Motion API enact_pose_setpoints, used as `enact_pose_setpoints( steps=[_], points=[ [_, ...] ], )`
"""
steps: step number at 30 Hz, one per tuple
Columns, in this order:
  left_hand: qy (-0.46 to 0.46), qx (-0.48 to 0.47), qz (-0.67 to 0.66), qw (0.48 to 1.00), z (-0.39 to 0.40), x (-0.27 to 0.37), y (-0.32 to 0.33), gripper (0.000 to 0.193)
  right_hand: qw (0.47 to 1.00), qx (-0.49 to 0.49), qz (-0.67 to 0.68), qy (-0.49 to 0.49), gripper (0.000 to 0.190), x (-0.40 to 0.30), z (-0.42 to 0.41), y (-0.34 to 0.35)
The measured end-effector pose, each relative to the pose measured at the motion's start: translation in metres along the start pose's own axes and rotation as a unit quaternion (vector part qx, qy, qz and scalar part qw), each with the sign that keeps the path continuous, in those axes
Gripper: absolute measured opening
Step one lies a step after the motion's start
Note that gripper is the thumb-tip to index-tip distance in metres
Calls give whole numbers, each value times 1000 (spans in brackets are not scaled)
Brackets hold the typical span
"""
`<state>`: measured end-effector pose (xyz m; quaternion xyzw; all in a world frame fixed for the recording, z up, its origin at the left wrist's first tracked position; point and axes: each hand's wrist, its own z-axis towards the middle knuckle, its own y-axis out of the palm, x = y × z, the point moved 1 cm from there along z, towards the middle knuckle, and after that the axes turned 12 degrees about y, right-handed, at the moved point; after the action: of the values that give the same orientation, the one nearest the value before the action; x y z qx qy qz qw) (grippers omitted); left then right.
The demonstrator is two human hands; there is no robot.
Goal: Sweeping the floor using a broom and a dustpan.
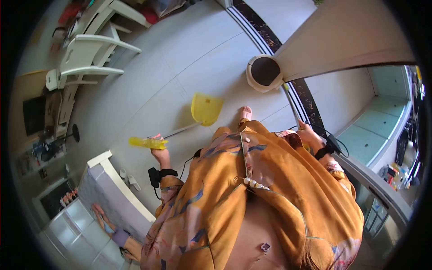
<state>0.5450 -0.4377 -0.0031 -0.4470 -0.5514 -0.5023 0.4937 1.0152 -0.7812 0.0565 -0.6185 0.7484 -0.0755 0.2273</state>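
My left hand (160,156) is closed around the yellow plastic top end (148,142) of a long-handled dustpan. A thin pale shaft runs from there to the yellow dustpan pan (207,108), which is over the light floor tiles ahead of my feet. My right hand (307,134), at the other side by the sliding-door track, grips a thin pole (293,103). The pole leads up towards a small yellow-green part (286,86) beside a round beige bin (264,73) with a dark top; its far end is hidden. Both wrists carry black strapped devices.
White chairs (96,54) stand at a table on the upper left. The door track (256,32) and a dark stone threshold (308,101) run along the right, with green cabinets (378,118) beyond. White slippers (130,179) lie near a cream-edged partition (118,189); another person (119,236) is behind it.
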Motion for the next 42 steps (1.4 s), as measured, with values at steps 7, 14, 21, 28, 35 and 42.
enact_pose_setpoints(
  steps=[7,14,21,28,35,42],
  points=[
    [74,-17,97,992,3,26,22,32,995,-22,-77,-56,61,-39,12,-3],
    [86,-38,125,988,-8,24,10,27,971,-21,-210,-109,61,-55,19,4],
    [168,-115,326,923,-15,31,16,22,926,88,-318,-185,52,-74,60,14],
    [129,-72,246,958,-15,2,-9,22,1000,4,-15,-4,63,-78,54,41],
    [-27,18,-34,999,-7,-26,-38,17,974,-110,197,10,62,-16,76,60],
    [72,-30,99,992,21,24,-36,20,961,-138,239,6,61,-30,85,87]
  ],
)
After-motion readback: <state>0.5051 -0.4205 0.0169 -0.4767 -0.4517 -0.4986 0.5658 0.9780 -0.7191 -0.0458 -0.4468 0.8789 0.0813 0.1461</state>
